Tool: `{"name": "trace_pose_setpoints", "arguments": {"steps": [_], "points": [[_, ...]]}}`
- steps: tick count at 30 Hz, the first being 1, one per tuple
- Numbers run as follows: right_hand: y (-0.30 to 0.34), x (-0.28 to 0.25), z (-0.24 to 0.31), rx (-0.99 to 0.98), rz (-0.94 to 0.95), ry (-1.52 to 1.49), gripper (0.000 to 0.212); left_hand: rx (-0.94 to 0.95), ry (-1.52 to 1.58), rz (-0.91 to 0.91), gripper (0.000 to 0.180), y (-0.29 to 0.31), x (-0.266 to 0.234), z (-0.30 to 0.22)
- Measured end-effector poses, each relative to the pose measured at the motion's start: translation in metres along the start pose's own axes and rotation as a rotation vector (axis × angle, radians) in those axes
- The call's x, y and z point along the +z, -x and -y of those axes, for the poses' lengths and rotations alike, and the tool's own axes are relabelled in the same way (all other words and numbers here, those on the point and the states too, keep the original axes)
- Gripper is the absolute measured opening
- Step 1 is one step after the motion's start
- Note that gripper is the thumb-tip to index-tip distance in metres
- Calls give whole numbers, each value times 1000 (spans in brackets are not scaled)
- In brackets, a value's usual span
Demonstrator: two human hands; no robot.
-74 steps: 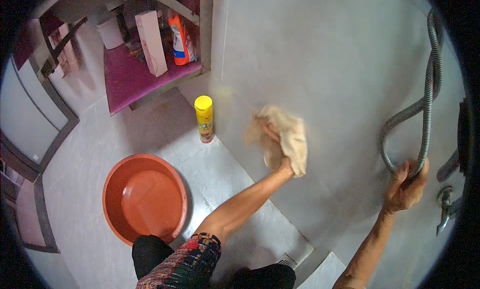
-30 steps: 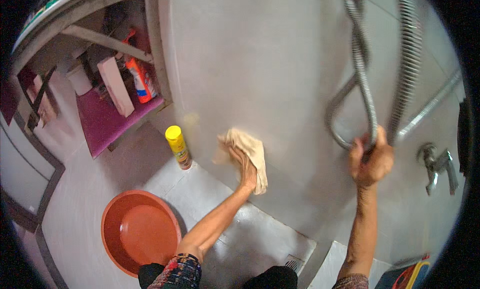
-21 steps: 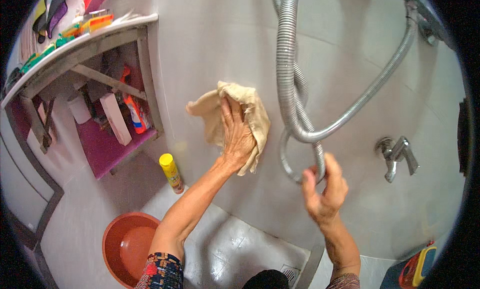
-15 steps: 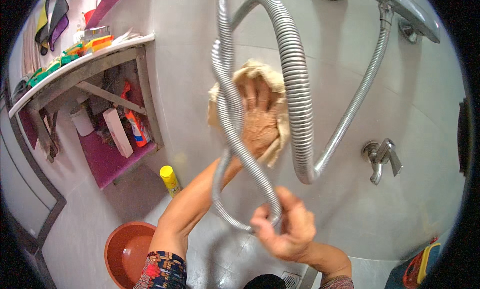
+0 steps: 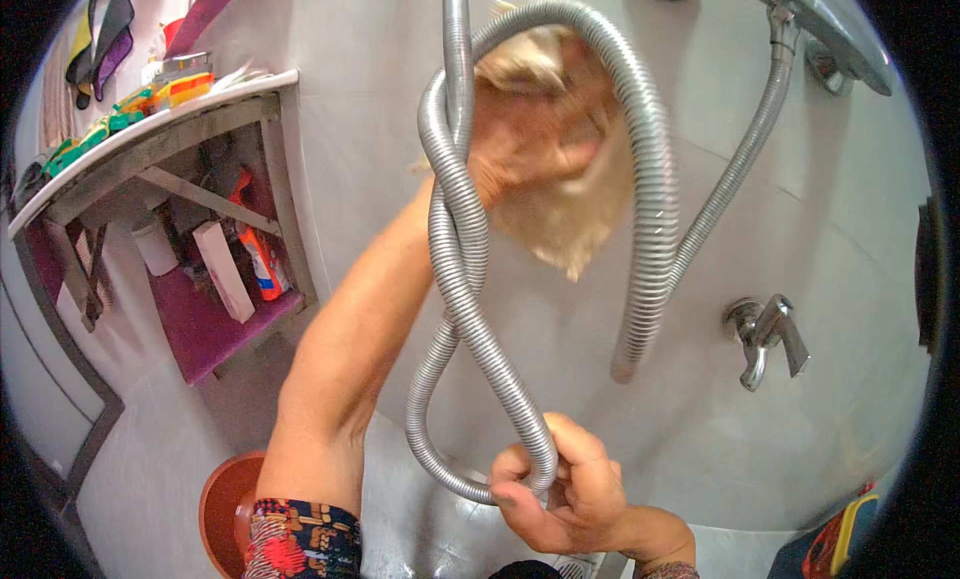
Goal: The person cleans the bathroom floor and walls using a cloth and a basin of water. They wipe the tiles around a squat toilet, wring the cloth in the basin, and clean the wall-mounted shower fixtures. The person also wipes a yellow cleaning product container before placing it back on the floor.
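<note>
My left hand (image 5: 535, 129) is up by the grey wall, behind the loops of a ribbed metal shower hose (image 5: 460, 279), and blurred by motion. It holds a beige cloth (image 5: 570, 224), which bunches above the fingers and hangs down below them. Lower down, my right hand (image 5: 570, 489) pinches the bottom bend of the hose between thumb and fingers. The hose crosses over itself in a twist, and a wide loop (image 5: 650, 179) arches to the right. Its far end joins a chrome mixer (image 5: 825, 24) on the wall.
A chrome tap (image 5: 765, 339) sticks out of the wall at right. To the left stands a shelf unit (image 5: 160, 129) with bottles and cloths. A brown basin (image 5: 225, 509) sits on the floor beside my left arm. A dark container (image 5: 830, 539) is at lower right.
My left hand has lifted from lying flat on the cloth against the wall and moved up and right, gathering the cloth. The hose loop swung right; my right hand still holds its bend.
</note>
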State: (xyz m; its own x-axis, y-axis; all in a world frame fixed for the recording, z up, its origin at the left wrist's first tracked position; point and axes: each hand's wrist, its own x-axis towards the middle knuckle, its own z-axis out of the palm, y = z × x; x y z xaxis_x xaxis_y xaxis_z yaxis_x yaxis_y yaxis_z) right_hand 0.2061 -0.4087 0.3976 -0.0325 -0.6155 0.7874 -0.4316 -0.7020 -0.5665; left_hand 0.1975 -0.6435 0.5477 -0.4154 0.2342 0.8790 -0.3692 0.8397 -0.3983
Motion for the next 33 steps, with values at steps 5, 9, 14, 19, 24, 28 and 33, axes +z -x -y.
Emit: {"name": "trace_pose_setpoints", "arguments": {"steps": [5,9,14,19,24,28,33], "points": [[8,-1,-15,12,-31,-16,47,-269,-120,-238,61,2,1,0],[7,-13,-22,-14,-76,57,48,-286,-440,-256,62,7,21,-31],[9,-16,-23,108,-32,51,42,-282,-110,-77,62,74,45,-106],[4,-2,-26,77,-25,95,39,-211,74,11,62,115,59,-132],[-3,15,-56,7,-125,197,47,-297,30,88,62,146,53,-98],[-8,25,-84,48,-106,221,49,-546,-70,138,63,177,51,-73],[-12,41,-107,64,-101,255,46,-966,-36,-59,58,252,87,-63]]}}
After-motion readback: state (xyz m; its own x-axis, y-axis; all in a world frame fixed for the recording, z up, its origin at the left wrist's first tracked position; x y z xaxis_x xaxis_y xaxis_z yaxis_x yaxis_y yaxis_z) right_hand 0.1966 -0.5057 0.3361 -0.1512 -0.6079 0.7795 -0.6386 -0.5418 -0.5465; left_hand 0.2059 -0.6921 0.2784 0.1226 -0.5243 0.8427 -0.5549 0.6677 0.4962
